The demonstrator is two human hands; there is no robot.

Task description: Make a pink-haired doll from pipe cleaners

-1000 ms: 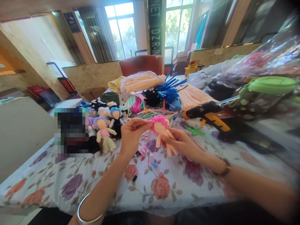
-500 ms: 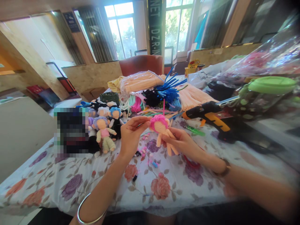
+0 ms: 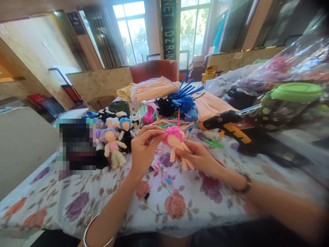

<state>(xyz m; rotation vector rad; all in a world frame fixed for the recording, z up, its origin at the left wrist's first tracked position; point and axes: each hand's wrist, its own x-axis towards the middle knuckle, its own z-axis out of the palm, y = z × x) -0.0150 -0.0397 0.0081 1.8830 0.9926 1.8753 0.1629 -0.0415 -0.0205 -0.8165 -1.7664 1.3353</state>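
Above the middle of the table with the white rose-print cloth (image 3: 108,206), a small peach-coloured fuzzy doll with curled bright pink hair (image 3: 176,142) is held up between the person's two hands. The right hand (image 3: 194,154) grips its lower body, thumb and fingers closed about it. The left hand (image 3: 146,145) is narrow — thumb and fingertips pinched together at the left side of the pink hair. A thin pink stem (image 3: 179,116) stands above the head; whether it is joined cannot be told.

Below the doll, toward the near edge, small pink, black and blue fuzzy scraps (image 3: 156,167) lie scattered on the cloth. Toward the left edge sits a cluster of fuzzy dolls with lilac, white and blue hair (image 3: 113,151). Along the far edge lie a clear-wrapped peach bundle (image 3: 154,89) and a sheaf of bright blue fuzzy stems (image 3: 185,99). Toward the right edge is a black-and-orange glue gun (image 3: 223,120), its nozzle pointing left — near it, a slim green-handled tool (image 3: 214,142).
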